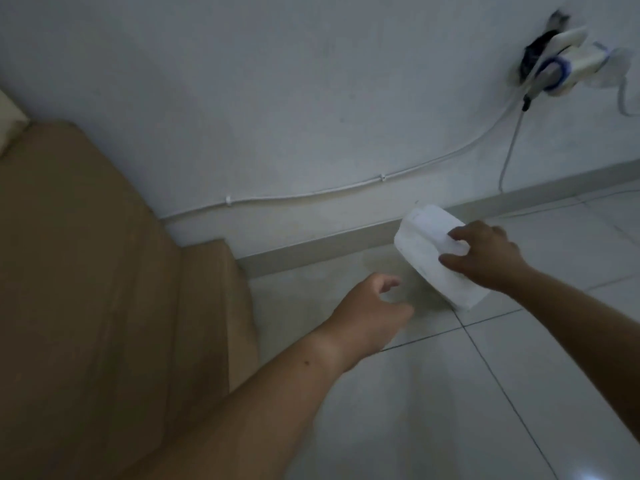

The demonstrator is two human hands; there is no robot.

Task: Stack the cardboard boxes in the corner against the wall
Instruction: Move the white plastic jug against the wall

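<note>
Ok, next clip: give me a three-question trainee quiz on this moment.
1. True or false: the right hand grips the white box.
2. What does the left hand hold? A) a cable B) nothing C) a brown box
3. Fill in: the brown boxes stand against the ____.

Key: 1 true. 2 B, its fingers are curled and empty. 3 wall.

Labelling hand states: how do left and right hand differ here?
The right hand grips the white box from above; the left hand holds nothing, fingers curled loosely. The right hand sits nearer the wall, the left nearer the brown cardboard boxes. Both are bare.
</note>
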